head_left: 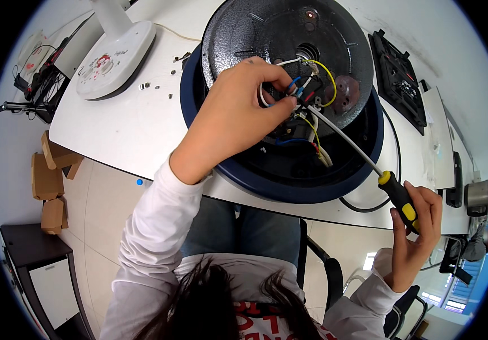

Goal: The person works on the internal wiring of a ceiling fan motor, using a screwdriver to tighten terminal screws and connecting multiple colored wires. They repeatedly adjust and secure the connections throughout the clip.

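A round black metal plate (244,37) stands tilted in a dark blue round housing (306,195) on the white table. Coloured wires run between its centre and the inside of the housing, among them a yellow wire (333,79). My left hand (238,107) reaches over the housing, thumb and fingertips pinched on a wire by the blue-sleeved terminals at the centre. In my right hand (419,232) is a screwdriver (349,140), gripped by its black and yellow handle. Its shaft slants up left, the tip close to my left fingertips; exact tip contact is hidden.
Small metal parts (145,86) lie on the table to the left, near a white stand base (116,62). An open black tool case (399,79) rests at the right. A black cable (398,153) curves around the housing. Cardboard boxes (47,177) sit beyond the left table edge.
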A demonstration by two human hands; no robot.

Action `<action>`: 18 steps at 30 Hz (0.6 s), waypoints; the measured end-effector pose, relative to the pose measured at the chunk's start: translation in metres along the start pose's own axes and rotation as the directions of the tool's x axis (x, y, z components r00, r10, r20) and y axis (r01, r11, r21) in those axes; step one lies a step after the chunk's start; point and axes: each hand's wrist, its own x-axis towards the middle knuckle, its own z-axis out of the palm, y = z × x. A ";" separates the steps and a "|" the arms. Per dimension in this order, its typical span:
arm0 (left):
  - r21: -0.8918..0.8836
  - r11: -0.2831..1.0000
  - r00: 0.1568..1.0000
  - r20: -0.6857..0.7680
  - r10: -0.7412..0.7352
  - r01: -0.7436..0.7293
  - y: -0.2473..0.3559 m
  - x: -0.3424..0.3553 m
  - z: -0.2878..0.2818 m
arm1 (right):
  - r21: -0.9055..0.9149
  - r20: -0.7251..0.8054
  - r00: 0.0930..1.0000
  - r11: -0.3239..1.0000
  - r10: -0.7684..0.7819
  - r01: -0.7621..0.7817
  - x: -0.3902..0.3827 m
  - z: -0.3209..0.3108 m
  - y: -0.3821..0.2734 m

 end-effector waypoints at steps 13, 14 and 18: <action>0.038 0.996 0.994 -0.065 0.085 -0.082 0.000 -0.002 0.003 | -0.316 0.010 0.982 0.932 -0.186 0.180 0.016 -0.030 -0.031; 0.019 0.996 0.994 -0.069 0.087 -0.085 0.000 -0.001 0.005 | -0.343 0.009 0.978 0.919 -0.206 0.197 0.017 -0.032 -0.033; 0.035 0.996 0.994 -0.074 0.082 -0.080 0.002 -0.002 0.006 | -0.433 0.061 0.976 0.875 -0.209 0.215 0.018 -0.040 -0.041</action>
